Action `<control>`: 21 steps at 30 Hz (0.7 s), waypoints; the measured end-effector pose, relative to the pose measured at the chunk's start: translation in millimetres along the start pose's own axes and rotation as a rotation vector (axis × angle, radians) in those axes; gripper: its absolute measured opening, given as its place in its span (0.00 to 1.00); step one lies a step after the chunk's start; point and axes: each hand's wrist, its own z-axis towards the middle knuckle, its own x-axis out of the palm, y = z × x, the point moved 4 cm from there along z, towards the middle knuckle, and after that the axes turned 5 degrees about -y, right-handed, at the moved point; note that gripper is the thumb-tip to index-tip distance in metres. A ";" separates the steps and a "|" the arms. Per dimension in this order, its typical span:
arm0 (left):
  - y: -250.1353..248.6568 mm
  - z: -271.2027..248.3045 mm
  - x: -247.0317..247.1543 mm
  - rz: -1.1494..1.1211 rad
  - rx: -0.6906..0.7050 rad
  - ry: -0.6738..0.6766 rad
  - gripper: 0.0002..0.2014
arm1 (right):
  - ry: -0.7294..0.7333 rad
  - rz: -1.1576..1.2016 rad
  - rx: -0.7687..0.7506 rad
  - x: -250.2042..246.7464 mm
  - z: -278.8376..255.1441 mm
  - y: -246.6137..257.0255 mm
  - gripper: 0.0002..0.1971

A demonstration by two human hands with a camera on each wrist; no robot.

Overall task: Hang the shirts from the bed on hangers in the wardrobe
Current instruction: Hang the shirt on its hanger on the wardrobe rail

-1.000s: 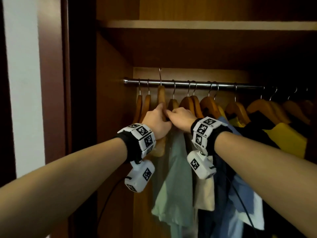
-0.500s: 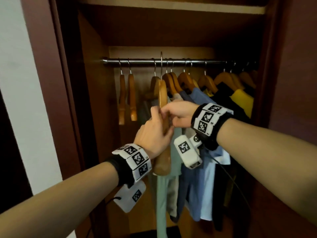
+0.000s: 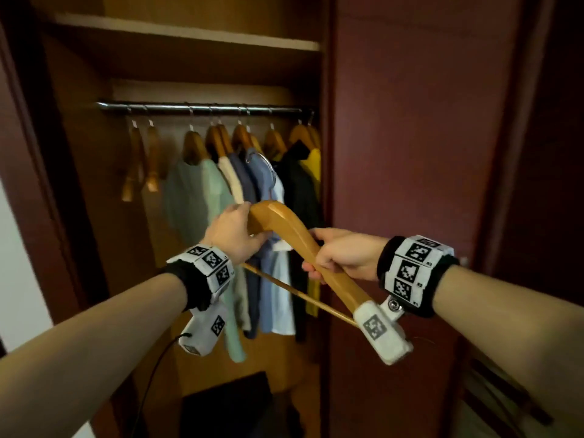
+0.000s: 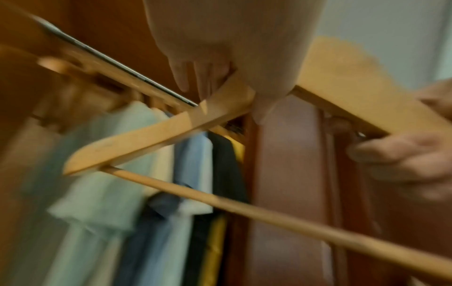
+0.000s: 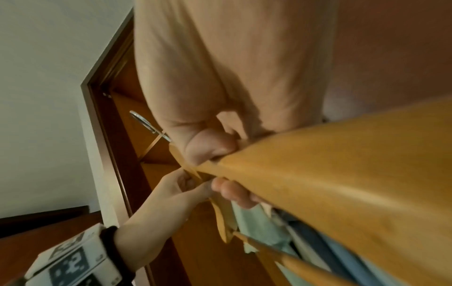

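Wooden hanger (image 3: 286, 229) held bare, clear of the rail, in front of the open wardrobe (image 3: 186, 49), roughly level with the lower half of the hung shirts. Tilted: peak end up-left, one arm running down-right toward the right wrist; thin crossbar (image 3: 297, 294) slanting underneath. Metal hook (image 3: 262, 161) pointing up from the peak, hooked on nothing.

Gripped at the peak by left hand (image 3: 234, 233), fingers wrapped over the wood, thumb on the near side. Same grip visible from the right wrist view (image 5: 181, 185). Gripped mid-arm by right hand (image 3: 341, 256), fingers curled under, thumb on top; seen at the right edge of the left wrist view (image 4: 403, 154). Both hands closed firmly on the hanger, nothing else held.

Behind: metal rail (image 3: 196, 107) across the wardrobe under a shelf. Two empty wooden hangers (image 3: 140, 162) at the left end. Rightward, shirts on hangers packed close: mint green (image 3: 196, 197), beige (image 3: 230, 178), navy, light blue (image 3: 262, 181), black (image 3: 297, 184), yellow (image 3: 314, 165). Dark red-brown door panel (image 3: 410, 153) just right of the opening. Dark box-like shape (image 3: 227, 406) on the wardrobe floor, detail unclear. Left wrist view motion-blurred.
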 end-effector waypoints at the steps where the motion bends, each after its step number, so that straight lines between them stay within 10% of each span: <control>1: -24.4 -13.9 9.8 -0.044 0.001 0.050 0.27 | 0.003 0.000 0.017 -15.1 -21.1 -14.5 0.32; 6: -145.7 -66.0 53.0 -0.138 0.159 0.165 0.20 | -0.165 -0.109 0.053 -83.7 -107.8 -67.0 0.09; 15: -413.9 -141.5 141.3 -0.393 0.503 0.356 0.22 | -0.918 -0.333 0.211 -240.0 -304.2 -184.7 0.09; 21: -607.6 -224.2 221.8 -0.615 0.665 0.546 0.13 | -1.159 -0.302 0.464 -333.2 -462.7 -283.2 0.10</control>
